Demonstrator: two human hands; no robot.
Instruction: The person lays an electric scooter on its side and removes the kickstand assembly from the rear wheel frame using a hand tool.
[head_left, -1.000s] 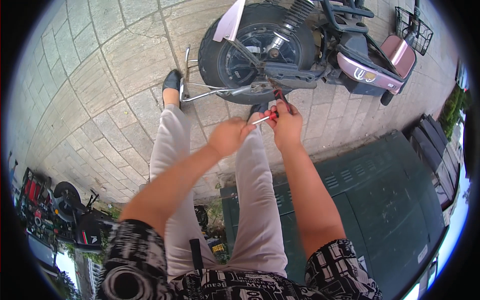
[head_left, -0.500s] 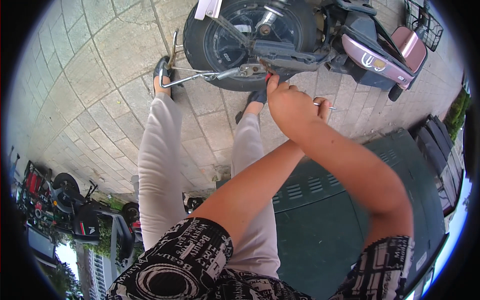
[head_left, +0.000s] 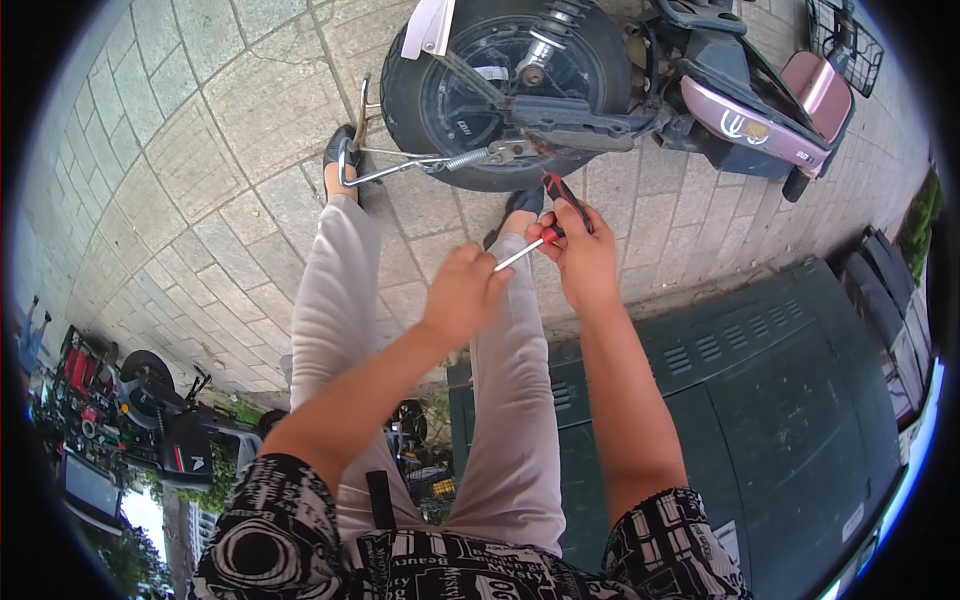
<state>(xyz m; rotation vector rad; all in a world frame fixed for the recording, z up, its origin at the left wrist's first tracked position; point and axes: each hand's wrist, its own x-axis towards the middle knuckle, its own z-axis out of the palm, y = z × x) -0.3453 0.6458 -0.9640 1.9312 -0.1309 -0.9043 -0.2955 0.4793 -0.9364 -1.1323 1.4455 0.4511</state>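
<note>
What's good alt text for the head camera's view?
A person's right hand holds a red-and-black tool, its metal shaft reaching the left hand. Beyond them is a pink-and-black scooter on stone paving.

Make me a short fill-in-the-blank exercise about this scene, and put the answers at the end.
The silver-shafted tool has its handle in the person's ____ hand.
Its shaft points toward the person's ____ hand.
The scooter has a ____ side panel.
The big vented cabinet is dark ____.

Missing words: right; left; pink; green.
</note>
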